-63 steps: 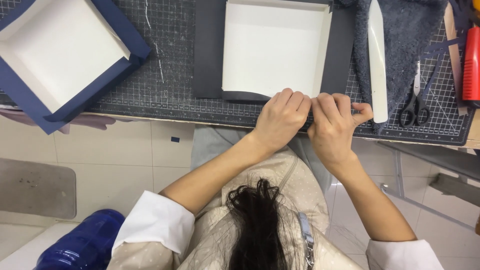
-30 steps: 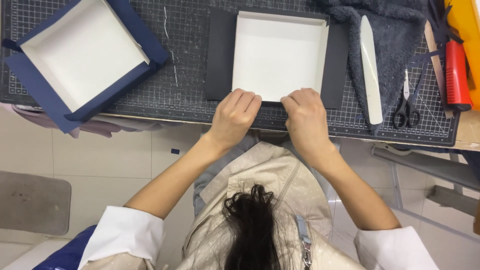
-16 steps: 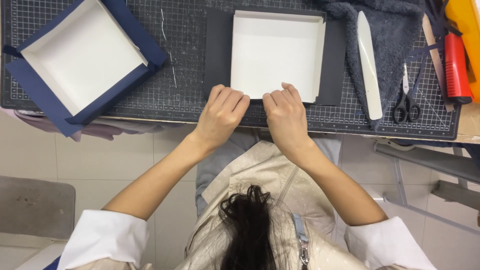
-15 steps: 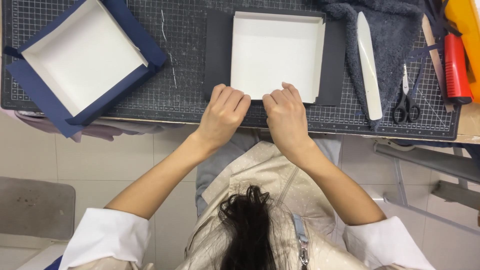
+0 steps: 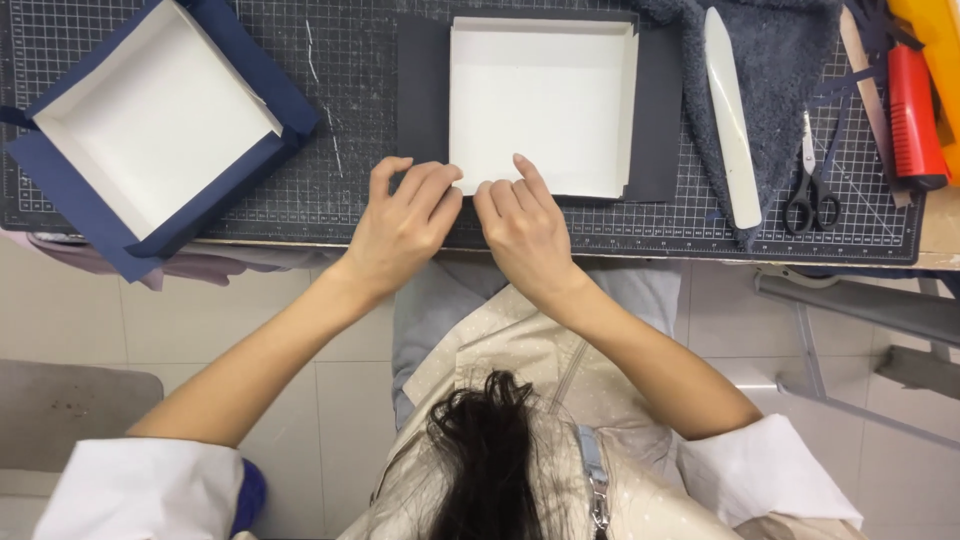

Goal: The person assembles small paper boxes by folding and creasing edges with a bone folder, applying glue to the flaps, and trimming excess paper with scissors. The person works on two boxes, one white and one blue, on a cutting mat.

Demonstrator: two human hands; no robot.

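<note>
A shallow white box point(image 5: 540, 105) sits open side up on a dark navy paper sheet point(image 5: 660, 110), on a gridded cutting mat point(image 5: 340, 120). My left hand point(image 5: 405, 215) and my right hand point(image 5: 520, 225) lie side by side at the box's near left corner. Their fingertips press the near flap of the dark paper against the box's near wall. The flap itself is mostly hidden under my fingers.
A second white box wrapped in blue paper point(image 5: 155, 120) lies tilted at the mat's left end. On the right are a grey cloth point(image 5: 780, 60), a white bone folder point(image 5: 730, 115), scissors point(image 5: 812, 195) and a red cutter point(image 5: 915, 110). The table edge runs just below my hands.
Both hands have slid left along the box's near edge, from its right end to its left corner, staying close together.
</note>
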